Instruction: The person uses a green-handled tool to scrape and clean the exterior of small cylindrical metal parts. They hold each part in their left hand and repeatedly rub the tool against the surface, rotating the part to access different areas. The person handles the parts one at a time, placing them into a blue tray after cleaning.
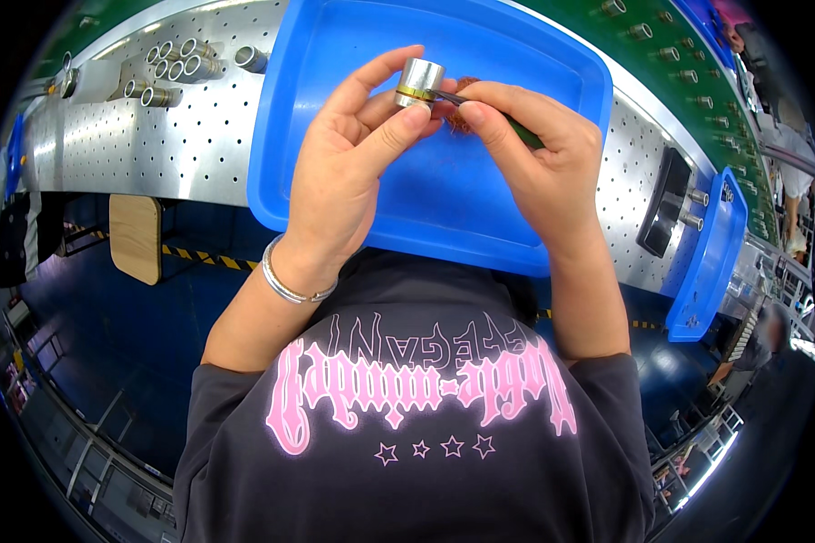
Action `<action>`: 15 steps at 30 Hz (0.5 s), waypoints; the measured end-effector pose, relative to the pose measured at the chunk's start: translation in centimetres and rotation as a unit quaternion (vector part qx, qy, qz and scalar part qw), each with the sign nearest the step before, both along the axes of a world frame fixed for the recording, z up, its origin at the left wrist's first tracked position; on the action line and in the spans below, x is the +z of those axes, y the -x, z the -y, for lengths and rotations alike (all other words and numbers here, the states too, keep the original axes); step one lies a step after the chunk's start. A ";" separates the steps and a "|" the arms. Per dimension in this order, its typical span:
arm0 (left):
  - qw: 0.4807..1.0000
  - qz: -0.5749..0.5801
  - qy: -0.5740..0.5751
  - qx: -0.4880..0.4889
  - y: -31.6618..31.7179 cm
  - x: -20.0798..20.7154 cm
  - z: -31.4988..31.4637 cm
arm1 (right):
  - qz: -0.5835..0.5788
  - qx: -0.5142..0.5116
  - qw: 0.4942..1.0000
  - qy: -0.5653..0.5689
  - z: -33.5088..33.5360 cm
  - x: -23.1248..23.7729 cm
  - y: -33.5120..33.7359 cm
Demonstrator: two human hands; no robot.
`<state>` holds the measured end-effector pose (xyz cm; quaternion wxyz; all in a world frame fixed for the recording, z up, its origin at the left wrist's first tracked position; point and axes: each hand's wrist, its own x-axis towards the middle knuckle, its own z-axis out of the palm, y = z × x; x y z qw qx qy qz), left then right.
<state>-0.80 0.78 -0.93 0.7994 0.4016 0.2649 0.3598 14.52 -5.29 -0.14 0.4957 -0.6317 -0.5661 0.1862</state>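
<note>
My left hand (353, 149) pinches a short silvery metal sleeve (422, 74) between thumb and fingers, above the blue tray (353, 54). A yellowish band runs around the sleeve's lower part. My right hand (543, 145) is closed on a slim pointed tool (523, 134) with a dark tip and a dark green body; I cannot tell whether it is tweezers or a pick. Its tip touches or nearly touches the sleeve at the band. Behind my right fingers, partly hidden, lies a small reddish-brown tangle of fine strands (459, 121).
Several metal sleeves (190, 68) stand on the perforated metal bench (213, 136) at the left. To the right lie a black tray-like object (665, 201) and a smaller blue tray (708, 271). A wooden stool (136, 238) stands below the bench at left.
</note>
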 end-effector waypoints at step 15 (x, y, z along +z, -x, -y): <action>0.810 -0.310 -0.485 0.110 2.8 0.2 -5.1 | 0.023 -0.111 0.992 0.047 -8.4 -1.6 -12.5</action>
